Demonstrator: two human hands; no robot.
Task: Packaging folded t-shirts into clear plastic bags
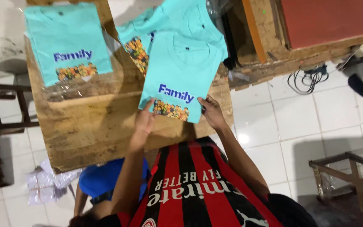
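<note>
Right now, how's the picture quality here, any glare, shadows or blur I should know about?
Head view: mostly sharp; a bright glare spot on the white floor tile; clear plastic film on the wooden table glints faintly; dark shadows fall on the floor at lower right; the left hand and right hand at the folded turquoise shirt look slightly soft.

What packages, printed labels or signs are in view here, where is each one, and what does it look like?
Clear plastic bag: wooden table's far left, around a folded turquoise shirt.
Print on the folded turquoise shirt between left hand and right hand: blue lettering, multicoloured picture.
White plastic packets: floor, lower left.
</note>
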